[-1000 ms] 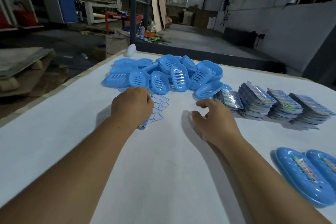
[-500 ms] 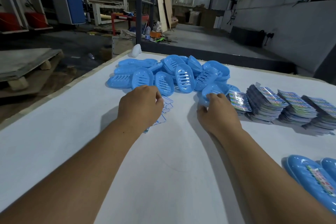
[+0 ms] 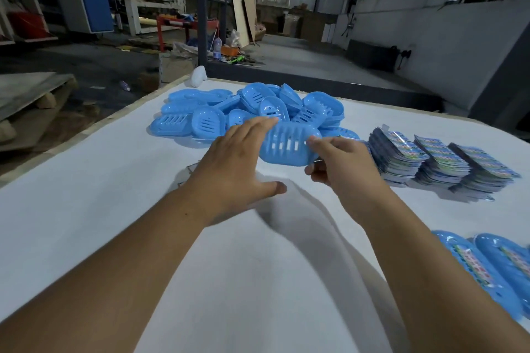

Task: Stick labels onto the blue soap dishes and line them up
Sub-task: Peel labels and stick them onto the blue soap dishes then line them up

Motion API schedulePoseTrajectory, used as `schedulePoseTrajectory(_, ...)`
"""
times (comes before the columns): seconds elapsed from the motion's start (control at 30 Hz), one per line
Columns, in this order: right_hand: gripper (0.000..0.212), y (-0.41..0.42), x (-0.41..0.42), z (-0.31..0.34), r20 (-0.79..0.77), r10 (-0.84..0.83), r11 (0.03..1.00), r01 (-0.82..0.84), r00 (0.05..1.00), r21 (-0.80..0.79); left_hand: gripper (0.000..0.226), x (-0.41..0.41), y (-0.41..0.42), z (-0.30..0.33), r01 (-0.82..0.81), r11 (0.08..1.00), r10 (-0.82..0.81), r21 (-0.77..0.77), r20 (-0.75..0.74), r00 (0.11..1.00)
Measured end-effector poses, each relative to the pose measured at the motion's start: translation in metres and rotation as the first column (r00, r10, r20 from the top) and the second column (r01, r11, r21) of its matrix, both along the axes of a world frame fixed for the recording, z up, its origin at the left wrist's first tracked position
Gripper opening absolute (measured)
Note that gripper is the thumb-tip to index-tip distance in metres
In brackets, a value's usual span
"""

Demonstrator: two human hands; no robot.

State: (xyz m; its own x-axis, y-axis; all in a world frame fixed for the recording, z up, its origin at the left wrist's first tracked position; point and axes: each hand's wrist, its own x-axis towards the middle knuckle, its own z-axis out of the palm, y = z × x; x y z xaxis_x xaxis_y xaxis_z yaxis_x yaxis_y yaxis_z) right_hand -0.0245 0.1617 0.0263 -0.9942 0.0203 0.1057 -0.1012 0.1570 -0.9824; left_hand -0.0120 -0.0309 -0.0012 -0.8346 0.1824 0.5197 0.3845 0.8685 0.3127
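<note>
Head view — I see my right hand [image 3: 341,163] pinching a slotted soap dish [image 3: 286,146]; left hand [image 3: 235,169] spread, fingertips touching it — the pile [image 3: 206,120] at twelve o'clock.

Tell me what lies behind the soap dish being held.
Behind the held soap dish sits the pile of unlabelled blue dishes on the white table. The held dish hides the pile's near edge.

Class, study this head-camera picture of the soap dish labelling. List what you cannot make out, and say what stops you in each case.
- Print on the stacked labels: too small and blurred.
- Labelled dishes at lower right: cut off by the frame edge, so their count is unknown.
- Sheets under the left hand: only a corner shows.
- Right hand fingertips behind the held soap dish: hidden.
- Dishes deep in the pile: covered by others.
</note>
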Motion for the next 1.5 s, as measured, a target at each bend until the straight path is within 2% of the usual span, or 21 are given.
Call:
schedulePoseTrajectory(0.07,0.018,0.002,0.0,0.003,0.125,0.066,0.985,-0.044,0.99,-0.168,0.107,0.001,0.0,0.0,0.034,0.999,-0.034,0.022,0.016,0.999)
schedulePoseTrajectory(0.13,0.012,0.004,-0.001,0.002,0.241,0.116,0.966,-0.053,0.963,-0.254,0.1,0.002,0.001,0.001,0.065,0.995,-0.068,0.07,0.035,0.997)
schedulePoseTrajectory(0.2,0.012,0.006,-0.002,0.0,0.317,0.131,0.97,-0.055,0.939,-0.236,0.093,0.002,0.002,0.0,0.084,0.992,-0.091,0.096,0.078,0.993)
schedulePoseTrajectory(0.23,0.016,0.008,-0.003,-0.001,0.332,0.106,0.986,-0.055,0.937,-0.158,0.091,0.003,0.003,0.0,0.088,0.991,-0.099,0.098,0.109,0.989)
schedulePoseTrajectory(0.33,0.042,0.01,-0.002,-0.003,0.243,-0.036,0.974,-0.02,0.969,0.224,0.09,0.003,0.004,-0.001,0.107,0.989,-0.128,0.106,0.213,0.969)
schedulePoseTrajectory(0.4,0.06,0.011,-0.003,-0.005,0.126,-0.107,0.942,0.06,0.986,0.331,0.087,0.004,0.004,-0.001,0.137,0.983,-0.167,0.124,0.277,0.946)
schedulePoseTrajectory(0.57,0.068,0.01,-0.002,-0.001,-0.018,-0.134,0.918,0.131,0.991,0.374,0.075,0.006,0.005,-0.002,0.185,0.975,-0.221,0.126,0.402,0.889)
schedulePoseTrajectory(0.97,0.064,0.011,-0.003,-0.001,-0.067,-0.176,0.91,0.189,0.982,0.37,0.062,0.016,0.006,0.003,0.16,0.979,-0.202,0.126,0.489,0.848)
schedulePoseTrajectory(1.03,0.063,0.011,-0.005,-0.002,-0.08,-0.169,0.915,0.187,0.982,0.358,0.058,0.02,0.005,0.006,0.075,0.99,-0.119,0.118,0.425,0.897)
schedulePoseTrajectory(1.1,0.062,0.011,-0.007,-0.004,-0.086,-0.162,0.919,0.182,0.983,0.349,0.051,0.018,-0.001,0.012,-0.108,0.992,0.122,-0.068,0.259,0.958)
schedulePoseTrajectory(1.17,0.058,0.012,-0.01,-0.005,-0.071,-0.164,0.922,0.178,0.984,0.344,0.047,0.013,-0.01,0.019,-0.318,0.909,0.361,-0.268,0.128,0.924)
schedulePoseTrajectory(1.23,0.041,0.011,-0.01,-0.005,-0.059,-0.162,0.918,0.172,0.985,0.358,0.05,0.009,-0.019,0.023,-0.412,0.837,0.495,-0.36,0.178,0.85)
schedulePoseTrajectory(1.3,0.026,0.009,-0.01,-0.006,-0.062,-0.15,0.917,0.162,0.987,0.364,0.05,0.01,-0.021,0.023,-0.433,0.83,0.53,-0.351,0.257,0.808)
schedulePoseTrajectory(1.5,0.021,0.005,-0.009,-0.008,-0.074,-0.146,0.905,0.163,0.987,0.393,0.042,0.018,-0.021,0.025,-0.441,0.842,0.532,-0.312,0.337,0.777)
